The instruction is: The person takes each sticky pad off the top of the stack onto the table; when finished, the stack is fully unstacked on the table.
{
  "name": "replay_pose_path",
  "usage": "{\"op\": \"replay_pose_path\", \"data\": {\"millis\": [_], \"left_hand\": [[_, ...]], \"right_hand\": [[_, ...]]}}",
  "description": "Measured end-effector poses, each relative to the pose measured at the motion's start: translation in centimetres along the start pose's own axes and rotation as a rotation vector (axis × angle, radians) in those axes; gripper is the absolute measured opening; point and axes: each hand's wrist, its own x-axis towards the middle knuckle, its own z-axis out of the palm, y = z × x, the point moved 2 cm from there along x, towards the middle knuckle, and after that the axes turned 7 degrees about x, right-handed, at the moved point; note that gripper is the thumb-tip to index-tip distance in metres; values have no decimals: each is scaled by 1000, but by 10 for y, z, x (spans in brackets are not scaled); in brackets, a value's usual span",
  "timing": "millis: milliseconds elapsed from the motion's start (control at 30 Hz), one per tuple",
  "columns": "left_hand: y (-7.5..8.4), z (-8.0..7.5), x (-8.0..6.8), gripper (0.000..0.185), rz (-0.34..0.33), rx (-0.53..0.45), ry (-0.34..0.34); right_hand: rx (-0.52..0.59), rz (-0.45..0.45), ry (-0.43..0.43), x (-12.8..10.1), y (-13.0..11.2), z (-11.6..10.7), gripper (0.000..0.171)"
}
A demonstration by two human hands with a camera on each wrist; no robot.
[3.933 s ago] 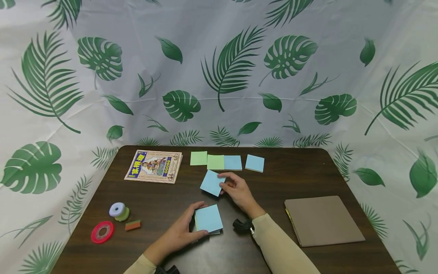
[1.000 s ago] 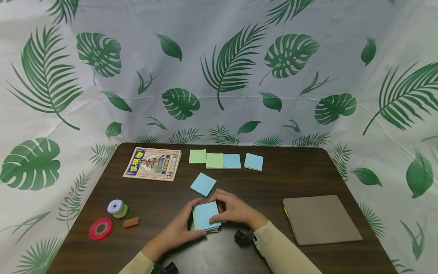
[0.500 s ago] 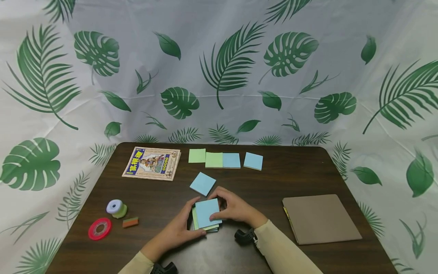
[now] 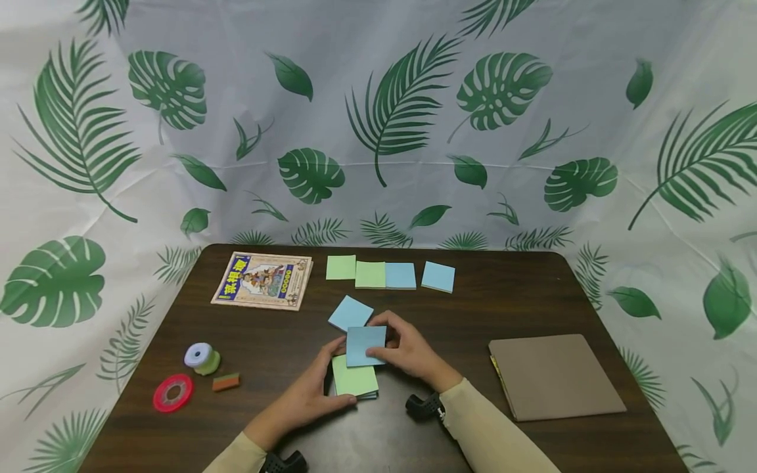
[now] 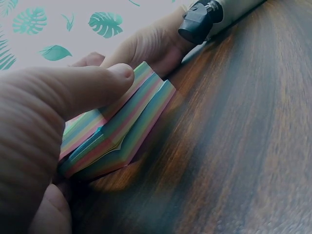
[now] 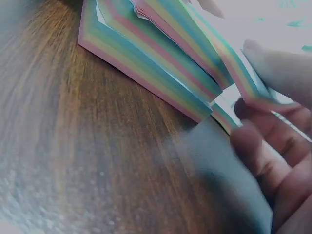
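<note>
In the head view, a blue sticky note pad [image 4: 362, 347] is pinched between the thumb and fingers of my right hand [image 4: 409, 349]. It is raised above the far part of a stack of sticky note pads [image 4: 355, 382], whose top pad is green. My left hand [image 4: 313, 389] grips that stack from the left, thumb at the near side. The left wrist view shows the stack's striped, multicoloured edges [image 5: 131, 126] under my thumb. In the right wrist view the held pad [image 6: 239, 73] slants away from the stacked ones. Another blue pad [image 4: 349, 311] lies just beyond, partly covered.
Along the back of the dark table [image 4: 503, 295] are two green pads [image 4: 341, 268] and two blue pads [image 4: 437, 276]. A booklet [image 4: 263, 280] lies at back left. A white-and-green spool [image 4: 202, 359], a red ring [image 4: 173, 393] and a small orange-green block [image 4: 226, 382] sit left; a brown folder [image 4: 556, 376], right.
My right hand earlier set a blue pad on the table beyond the stack. It has since slid the stack's top blue pad away and up, uncovering a green one. My left hand stays put.
</note>
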Motion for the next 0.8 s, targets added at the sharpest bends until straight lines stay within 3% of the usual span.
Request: {"op": "replay_pose_path", "data": {"millis": [133, 267, 400, 533, 800], "left_hand": [[0, 0, -1, 111, 19, 7, 4], [0, 0, 0, 110, 36, -5, 3], [1, 0, 0, 109, 49, -12, -1], [1, 0, -1, 109, 37, -4, -5], [2, 0, 0, 108, 26, 0, -5]], "right_hand": [[27, -78, 97, 0, 0, -3, 49], [-48, -165, 226, 2, 0, -6, 26], [-110, -192, 384, 4, 1, -11, 10], [-153, -166, 502, 3, 1, -15, 21], [-268, -44, 596, 3, -3, -18, 38]]}}
